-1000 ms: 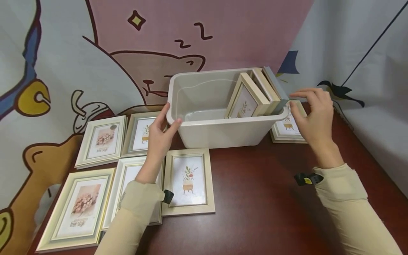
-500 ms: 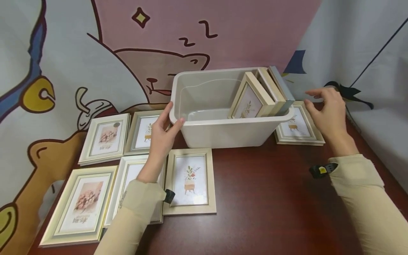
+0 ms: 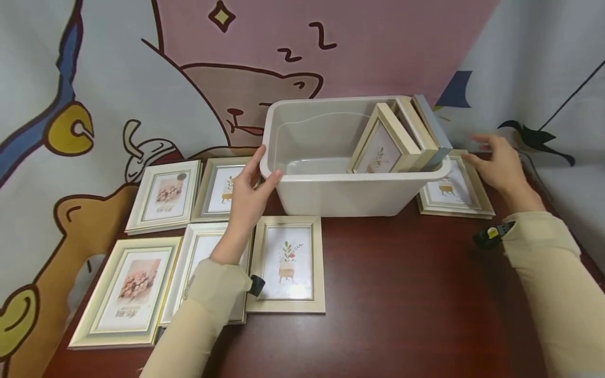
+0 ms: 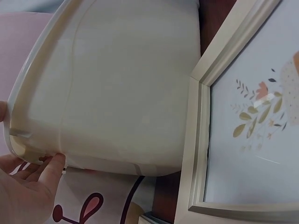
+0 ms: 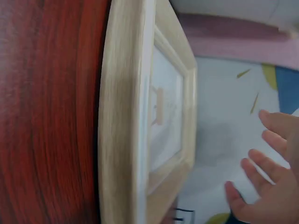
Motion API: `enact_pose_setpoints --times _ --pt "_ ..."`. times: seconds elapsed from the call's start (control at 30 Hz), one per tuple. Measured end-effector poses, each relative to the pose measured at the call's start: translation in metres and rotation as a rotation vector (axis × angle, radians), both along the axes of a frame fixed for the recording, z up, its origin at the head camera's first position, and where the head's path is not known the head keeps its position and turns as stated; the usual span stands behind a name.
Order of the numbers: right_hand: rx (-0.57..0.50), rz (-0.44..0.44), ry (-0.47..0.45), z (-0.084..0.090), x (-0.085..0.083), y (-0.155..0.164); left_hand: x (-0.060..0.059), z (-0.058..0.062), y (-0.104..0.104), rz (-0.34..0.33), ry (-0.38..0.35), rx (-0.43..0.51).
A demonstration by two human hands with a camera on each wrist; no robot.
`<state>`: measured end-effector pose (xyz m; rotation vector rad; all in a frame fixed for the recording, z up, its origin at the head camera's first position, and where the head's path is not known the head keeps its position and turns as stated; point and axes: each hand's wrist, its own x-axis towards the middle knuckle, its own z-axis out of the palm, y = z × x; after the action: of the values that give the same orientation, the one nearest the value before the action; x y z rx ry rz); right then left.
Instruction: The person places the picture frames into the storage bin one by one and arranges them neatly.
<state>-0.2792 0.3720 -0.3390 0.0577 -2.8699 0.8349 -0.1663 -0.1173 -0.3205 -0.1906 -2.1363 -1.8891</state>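
My left hand (image 3: 249, 199) grips the left end of a pale grey plastic bin (image 3: 345, 197), thumb over the rim and fingers on the outside. In the left wrist view those fingers curl at the rim beside the bin's wall (image 4: 126, 88). Inside the bin, at its right end, three picture frames lean together: a beige one (image 3: 410, 137) in front, another behind it, and a grey-blue one (image 3: 432, 126) at the right. My right hand (image 3: 502, 164) hovers with spread fingers and holds nothing, beside a beige picture frame (image 3: 481, 202) lying on the table right of the bin.
Several picture frames lie on the table's left side, including a gold-edged one (image 3: 158, 336) and a white one (image 3: 142, 226). A beige frame (image 3: 320, 268) with a plant print lies in front of the bin. A cartoon-printed cloth (image 3: 402, 47) hangs close behind the table (image 3: 402, 294).
My right hand has moved right, away from the frames in the bin, over the frame on the right. My left hand keeps its grip on the rim. The head view has shifted slightly.
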Motion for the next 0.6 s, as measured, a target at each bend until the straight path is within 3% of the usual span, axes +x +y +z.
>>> enact_pose_setpoints --times 0.27,0.43,0.6 --pt "-0.091 0.154 -0.37 -0.024 -0.023 0.025 0.0 -0.001 0.0 -0.012 0.0 0.002" --pt "-0.028 0.187 -0.495 -0.026 -0.034 0.03 -0.001 0.001 0.0 -0.013 -0.017 0.018" --pt "0.058 0.212 -0.512 -0.027 -0.038 0.034 -0.001 0.003 -0.002 -0.014 -0.042 0.032"
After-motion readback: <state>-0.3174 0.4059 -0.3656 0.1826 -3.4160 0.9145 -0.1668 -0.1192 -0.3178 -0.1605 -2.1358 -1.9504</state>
